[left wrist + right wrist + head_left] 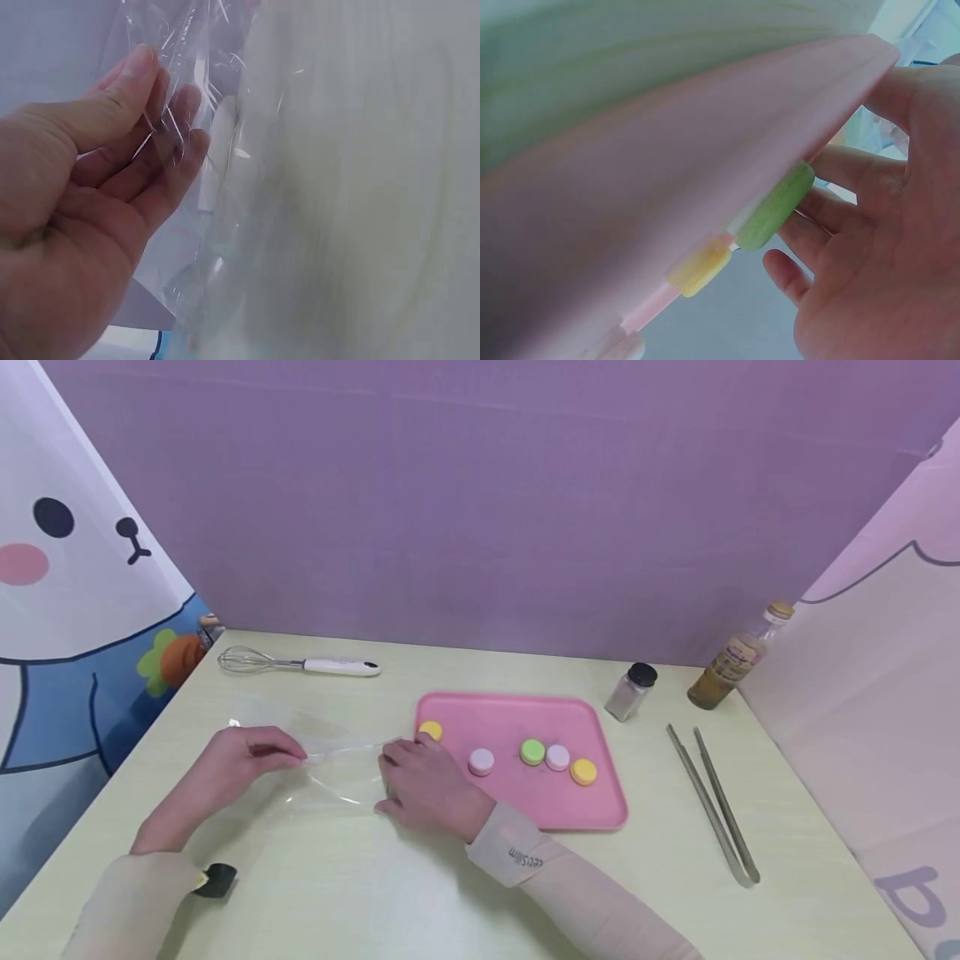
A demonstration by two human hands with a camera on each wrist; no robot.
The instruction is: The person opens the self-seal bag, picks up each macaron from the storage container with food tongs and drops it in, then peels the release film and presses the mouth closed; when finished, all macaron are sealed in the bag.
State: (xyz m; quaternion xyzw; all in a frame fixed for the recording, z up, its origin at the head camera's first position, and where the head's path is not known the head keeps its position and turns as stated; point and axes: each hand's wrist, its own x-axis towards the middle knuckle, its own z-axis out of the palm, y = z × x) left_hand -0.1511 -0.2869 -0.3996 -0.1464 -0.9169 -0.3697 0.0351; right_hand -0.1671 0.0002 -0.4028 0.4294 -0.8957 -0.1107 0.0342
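1. On the pale surface (337, 893), a right hand (431, 781) covers the pink tray's (517, 806) left edge, its grip unclear.
2. Left of the tray, a left hand's (236, 762) fingers pinch a clear plastic bag (337, 775), long axis roughly left to right.
3. Beyond, a whisk (337, 667) lies handle-rightward.

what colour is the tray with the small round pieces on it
The tray is pink; the head view shows it best.

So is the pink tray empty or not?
Not empty: small round pieces, yellow, green and pale purple, sit on the pink tray. The right hand hides part of it, so I can't tell how many.
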